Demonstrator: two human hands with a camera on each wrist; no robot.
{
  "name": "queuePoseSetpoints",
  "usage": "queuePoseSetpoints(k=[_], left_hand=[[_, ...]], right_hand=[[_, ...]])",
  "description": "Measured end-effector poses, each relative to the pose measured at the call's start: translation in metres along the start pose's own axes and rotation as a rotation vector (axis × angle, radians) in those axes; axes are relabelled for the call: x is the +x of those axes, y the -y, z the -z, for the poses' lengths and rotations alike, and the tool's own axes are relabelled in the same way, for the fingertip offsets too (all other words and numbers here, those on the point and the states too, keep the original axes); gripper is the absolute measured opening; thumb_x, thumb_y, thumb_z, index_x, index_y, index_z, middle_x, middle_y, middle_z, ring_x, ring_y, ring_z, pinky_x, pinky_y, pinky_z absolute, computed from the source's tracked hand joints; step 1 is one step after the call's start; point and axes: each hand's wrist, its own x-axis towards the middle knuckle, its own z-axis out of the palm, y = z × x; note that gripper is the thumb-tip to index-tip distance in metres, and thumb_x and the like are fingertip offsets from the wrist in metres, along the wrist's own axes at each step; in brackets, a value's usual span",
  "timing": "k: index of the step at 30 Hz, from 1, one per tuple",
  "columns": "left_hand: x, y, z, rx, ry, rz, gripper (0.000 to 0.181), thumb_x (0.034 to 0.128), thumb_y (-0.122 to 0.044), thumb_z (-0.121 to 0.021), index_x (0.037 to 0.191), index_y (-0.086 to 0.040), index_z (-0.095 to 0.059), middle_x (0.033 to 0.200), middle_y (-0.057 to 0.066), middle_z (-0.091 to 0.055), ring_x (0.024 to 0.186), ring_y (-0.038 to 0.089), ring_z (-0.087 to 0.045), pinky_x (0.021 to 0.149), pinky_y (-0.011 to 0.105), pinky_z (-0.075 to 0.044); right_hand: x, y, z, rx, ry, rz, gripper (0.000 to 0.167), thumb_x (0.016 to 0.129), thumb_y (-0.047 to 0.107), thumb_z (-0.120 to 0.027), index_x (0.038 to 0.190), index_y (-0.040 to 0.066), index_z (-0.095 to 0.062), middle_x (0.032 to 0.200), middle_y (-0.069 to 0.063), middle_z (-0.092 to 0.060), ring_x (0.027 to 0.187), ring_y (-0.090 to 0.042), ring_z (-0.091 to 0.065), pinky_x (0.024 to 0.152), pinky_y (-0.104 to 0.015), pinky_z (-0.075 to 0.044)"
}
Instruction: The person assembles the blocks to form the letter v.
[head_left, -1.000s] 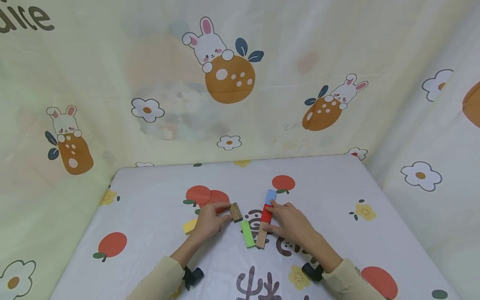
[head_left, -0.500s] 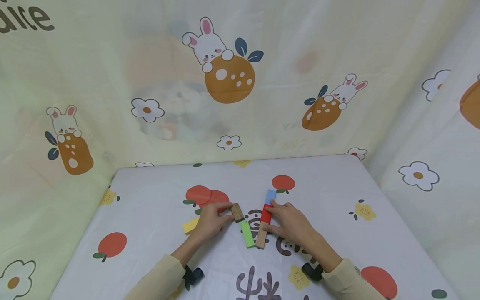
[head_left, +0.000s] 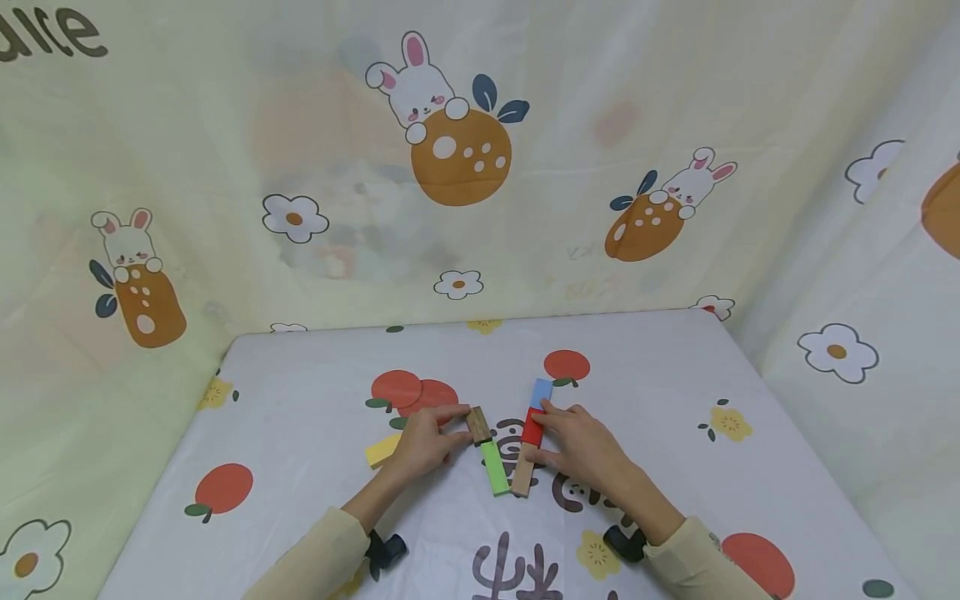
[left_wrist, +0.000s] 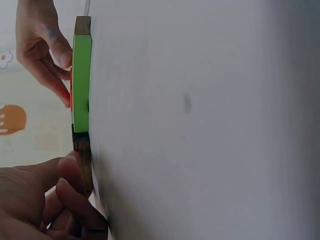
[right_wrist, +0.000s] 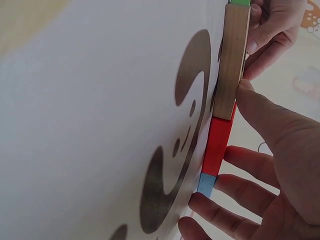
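My left hand (head_left: 422, 446) pinches a dark brown wooden block (head_left: 478, 425) between thumb and forefinger. That block's near end meets the far end of a green block (head_left: 494, 468), as the left wrist view also shows. On the right, a natural wood block (head_left: 522, 472), a red block (head_left: 533, 427) and a light blue block (head_left: 541, 392) lie end to end in a slanting row. My right hand (head_left: 587, 446) rests its thumb on the wood block and its spread fingers along the red and blue ones. The near ends of the two rows almost meet, forming a V.
A yellow block (head_left: 382, 451) lies left of my left hand, partly hidden by it. The table (head_left: 300, 467) wears a white cloth printed with fruit and flowers. A patterned curtain (head_left: 337, 275) stands behind it and at the sides.
My left hand has slid the dark brown block a little to the right, up against the green block's far end. The right hand and its row have stayed in place.
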Motion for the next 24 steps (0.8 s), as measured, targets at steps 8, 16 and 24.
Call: queuePoseSetpoints(k=[8,16,24], left_hand=[[0.0003,-0.0003,0.0003,0.017,-0.005,-0.016,0.047,0.0946,-0.019,-0.080,0.141,-0.017,-0.070,0.137,0.011,-0.073,0.045,0.009,-0.054,0.048,0.019,-0.041],[-0.0005,-0.0017,-0.0001,0.004,0.020,-0.030,0.049,0.0958,-0.017,-0.079,0.143,-0.016,-0.068,0.113,0.010,-0.079,0.048,0.011,-0.059,0.048,0.020,-0.042],[-0.0013,-0.0020,-0.0017,0.003,0.052,-0.032,0.050,0.0969,-0.017,-0.078,0.146,-0.017,-0.066,0.067,0.003,-0.066,0.048,0.009,-0.057,0.049,0.020,-0.040]], right_hand=[[0.0005,0.0002,-0.0009,-0.009,0.001,0.007,0.069,0.087,0.052,-0.083,0.143,0.014,-0.068,0.158,-0.015,-0.058,0.123,-0.033,-0.064,0.092,-0.042,-0.062],[0.0006,0.0001,-0.0018,-0.020,0.001,0.007,0.069,0.087,0.053,-0.083,0.143,0.015,-0.069,0.158,-0.014,-0.057,0.123,-0.033,-0.064,0.091,-0.041,-0.062],[-0.0005,-0.0004,-0.0008,-0.013,-0.006,0.021,0.069,0.088,0.053,-0.083,0.143,0.014,-0.068,0.158,-0.015,-0.058,0.123,-0.034,-0.064,0.093,-0.043,-0.062]])
